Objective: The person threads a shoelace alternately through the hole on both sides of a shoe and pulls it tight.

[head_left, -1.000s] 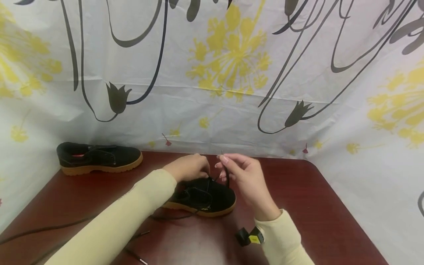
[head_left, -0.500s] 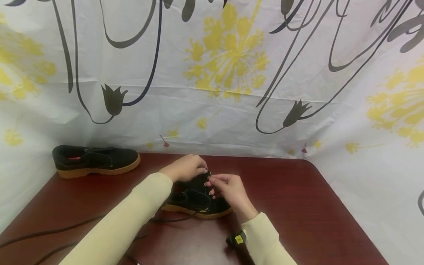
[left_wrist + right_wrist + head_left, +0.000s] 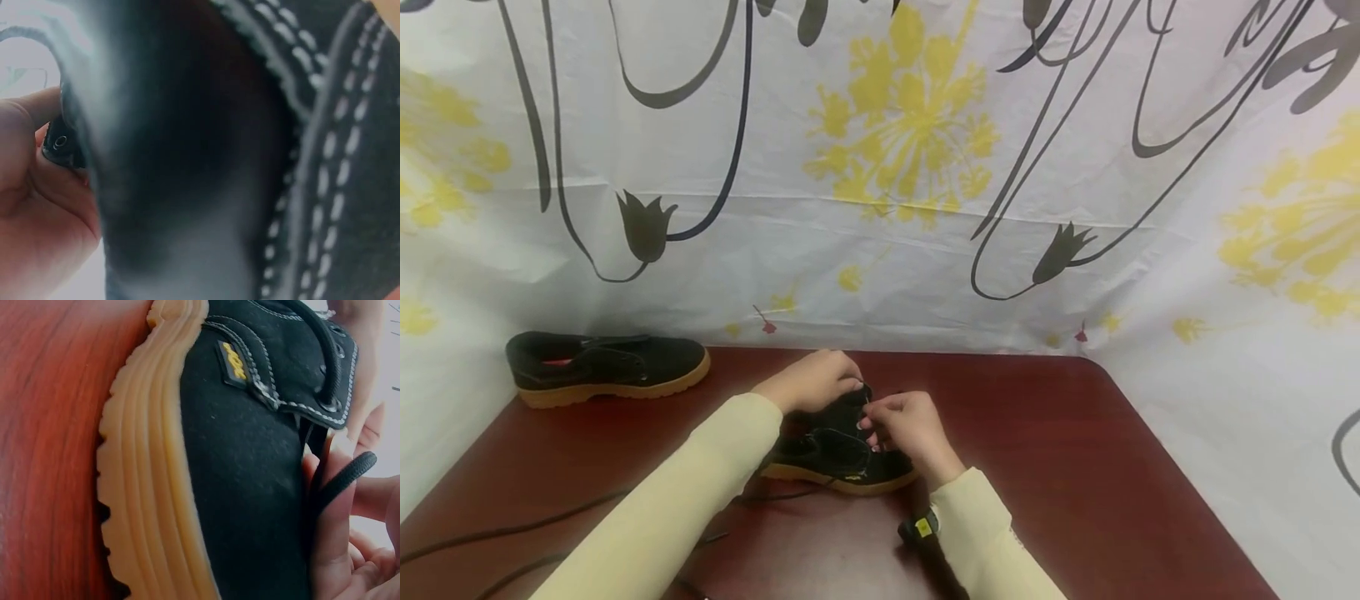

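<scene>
Red-brown table: black suede shoe (tan ridged sole) is gripped at its eyelet flap by the left hand; black lace apparently pinched by the right hand.

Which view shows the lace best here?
The right wrist view: the lace crosses the right hand's fingers beside the shoe, sharp and close. In the head view the lace is a thin line between both hands. The left wrist view is blurred; no lace can be made out.
</scene>
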{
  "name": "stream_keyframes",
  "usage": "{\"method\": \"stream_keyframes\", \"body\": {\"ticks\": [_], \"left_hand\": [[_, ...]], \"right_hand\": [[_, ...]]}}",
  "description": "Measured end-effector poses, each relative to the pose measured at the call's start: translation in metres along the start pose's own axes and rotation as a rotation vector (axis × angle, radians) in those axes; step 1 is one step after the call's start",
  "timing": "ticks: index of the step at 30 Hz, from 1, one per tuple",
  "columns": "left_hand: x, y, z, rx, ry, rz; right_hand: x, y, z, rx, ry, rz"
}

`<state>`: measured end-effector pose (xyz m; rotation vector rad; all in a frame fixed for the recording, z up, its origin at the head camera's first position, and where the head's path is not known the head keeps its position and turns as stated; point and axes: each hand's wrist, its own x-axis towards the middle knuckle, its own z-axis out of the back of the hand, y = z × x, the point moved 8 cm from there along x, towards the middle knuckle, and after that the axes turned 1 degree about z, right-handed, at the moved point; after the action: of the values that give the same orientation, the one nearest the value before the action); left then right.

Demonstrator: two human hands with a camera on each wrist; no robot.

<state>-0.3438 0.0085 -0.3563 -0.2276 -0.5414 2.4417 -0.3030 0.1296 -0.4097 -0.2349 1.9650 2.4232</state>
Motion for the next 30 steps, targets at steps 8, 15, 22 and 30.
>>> {"method": "stream_keyframes", "body": {"ticks": [8, 15, 22, 30], "left_hand": [[-0.001, 0.005, 0.0, -0.077, 0.008, 0.024], [0.002, 0.007, -0.002, -0.206, 0.011, 0.098], [0.002, 0.017, -0.007, -0.39, -0.055, 0.307], [0.002, 0.013, -0.007, -0.364, -0.126, 0.326]], "right_hand": [[0.0, 0.002, -0.002, -0.016, -0.064, 0.009], [-0.002, 0.0, -0.002, -0.038, -0.095, 0.012], [-0.002, -0.002, 0.0, -0.035, -0.089, 0.008], [0.001, -0.002, 0.001, -0.032, -0.028, -0.025]]}}
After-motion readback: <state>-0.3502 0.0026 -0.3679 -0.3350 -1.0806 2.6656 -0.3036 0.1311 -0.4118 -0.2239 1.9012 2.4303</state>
